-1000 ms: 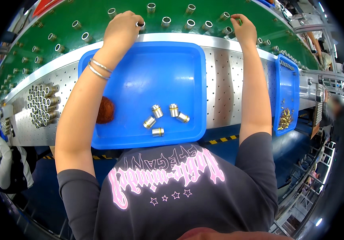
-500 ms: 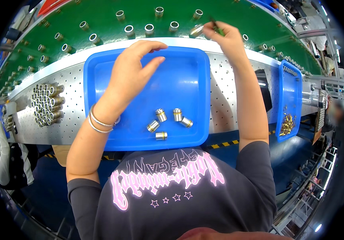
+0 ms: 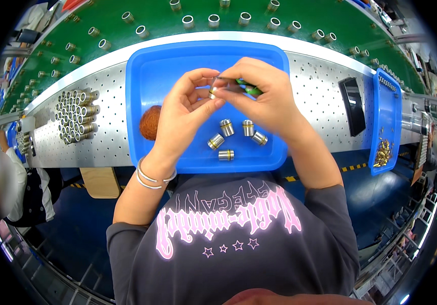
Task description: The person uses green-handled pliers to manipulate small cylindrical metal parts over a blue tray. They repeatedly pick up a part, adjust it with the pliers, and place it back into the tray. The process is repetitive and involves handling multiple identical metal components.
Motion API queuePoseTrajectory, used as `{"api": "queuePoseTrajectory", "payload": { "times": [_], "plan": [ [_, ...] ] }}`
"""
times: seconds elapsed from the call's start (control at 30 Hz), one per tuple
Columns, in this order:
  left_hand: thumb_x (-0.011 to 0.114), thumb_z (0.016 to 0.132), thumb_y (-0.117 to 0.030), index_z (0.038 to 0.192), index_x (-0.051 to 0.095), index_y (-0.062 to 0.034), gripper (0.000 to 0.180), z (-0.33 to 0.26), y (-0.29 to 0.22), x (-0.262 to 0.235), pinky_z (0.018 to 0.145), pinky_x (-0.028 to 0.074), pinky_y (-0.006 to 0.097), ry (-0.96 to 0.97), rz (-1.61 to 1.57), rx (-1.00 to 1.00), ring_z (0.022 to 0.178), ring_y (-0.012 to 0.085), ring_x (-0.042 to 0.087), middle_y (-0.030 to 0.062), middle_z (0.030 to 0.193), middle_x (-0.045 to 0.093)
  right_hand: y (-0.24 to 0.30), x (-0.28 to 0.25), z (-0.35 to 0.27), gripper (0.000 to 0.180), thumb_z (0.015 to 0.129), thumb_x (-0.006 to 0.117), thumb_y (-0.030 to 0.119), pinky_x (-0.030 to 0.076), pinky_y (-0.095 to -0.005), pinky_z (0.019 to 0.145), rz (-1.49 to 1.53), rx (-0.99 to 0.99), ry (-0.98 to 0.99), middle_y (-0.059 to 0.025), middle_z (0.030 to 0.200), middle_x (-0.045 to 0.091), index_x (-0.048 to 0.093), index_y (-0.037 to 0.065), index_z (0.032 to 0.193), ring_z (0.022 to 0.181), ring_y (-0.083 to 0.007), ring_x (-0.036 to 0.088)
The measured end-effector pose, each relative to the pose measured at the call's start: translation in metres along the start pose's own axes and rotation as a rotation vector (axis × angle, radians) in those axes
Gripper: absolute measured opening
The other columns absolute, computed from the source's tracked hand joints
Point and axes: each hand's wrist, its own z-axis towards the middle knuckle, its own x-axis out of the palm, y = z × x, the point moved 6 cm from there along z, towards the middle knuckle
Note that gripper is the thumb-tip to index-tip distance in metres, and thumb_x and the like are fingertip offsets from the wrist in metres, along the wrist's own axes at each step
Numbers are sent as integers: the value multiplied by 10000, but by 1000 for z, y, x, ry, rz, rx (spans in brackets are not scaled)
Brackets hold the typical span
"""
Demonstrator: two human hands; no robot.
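Observation:
Over the blue tray point(image 3: 137, 147), both hands meet around a small silver metal sleeve point(image 3: 212, 92). My left hand point(image 3: 188, 104) grips the sleeve between thumb and fingers. A green-handled tool point(image 3: 250, 88) is closed in my right hand point(image 3: 261, 94); its thin dark end lies by the sleeve's upper rim, and its exact kind is hidden by the fingers. Below the hands, several silver cylinders with yellow bands point(image 3: 226, 128) rest in the tray, most of them tilted or on their sides. A rusty-brown fuzzy ball point(image 3: 150, 123) sits at the tray's left, beside my left wrist.
Beyond the tray, a green surface point(image 3: 167, 33) carries many standing metal sleeves. Stacked sleeves point(image 3: 77, 117) lie on the perforated metal table point(image 3: 112, 81) at left. To the right are a black holder point(image 3: 351, 107) and a smaller blue tray point(image 3: 394, 127) with brass pieces point(image 3: 383, 152).
My right hand has come back from the green surface to the tray with a sleeve and the green-handled tool. My left hand has closed on that sleeve. The whole view has shifted.

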Motion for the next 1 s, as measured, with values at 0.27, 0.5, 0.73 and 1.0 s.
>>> {"api": "queuePoseTrajectory", "payload": {
  "times": [0.27, 0.5, 0.73, 1.0],
  "plan": [
    [652, 779, 9, 1160, 471, -14, 422, -11, 9, -3, 829, 479, 272, -51, -249, -76, 939, 161, 575, 105, 1074, 532, -13, 12, -13, 69, 810, 629, 52, 478, -244, 629, 500, 249, -81, -49, 762, 610, 595, -7, 821, 707, -107, 579],
    [585, 852, -104, 1249, 406, -20, 443, -13, 10, -3, 884, 475, 302, -2, -405, -160, 1013, 199, 570, 157, 1128, 549, -22, 2, -20, 83, 822, 636, 81, 435, -208, 623, 523, 237, -174, -32, 751, 607, 593, 10, 836, 694, -75, 555],
    [578, 862, -101, 1278, 400, -24, 459, -11, 12, -2, 881, 481, 290, -32, -533, -183, 999, 207, 583, 149, 1121, 558, -19, 3, -23, 87, 821, 642, 87, 383, -172, 573, 473, 254, -156, -13, 730, 611, 599, 12, 829, 646, -32, 505],
    [560, 874, -94, 1294, 386, -25, 460, -10, 18, -7, 889, 477, 289, -39, -556, -203, 1003, 205, 583, 152, 1131, 559, -22, -1, -29, 60, 807, 641, 60, 344, -174, 518, 377, 253, -177, 12, 710, 595, 603, 16, 823, 592, -13, 442]
  ]
}}
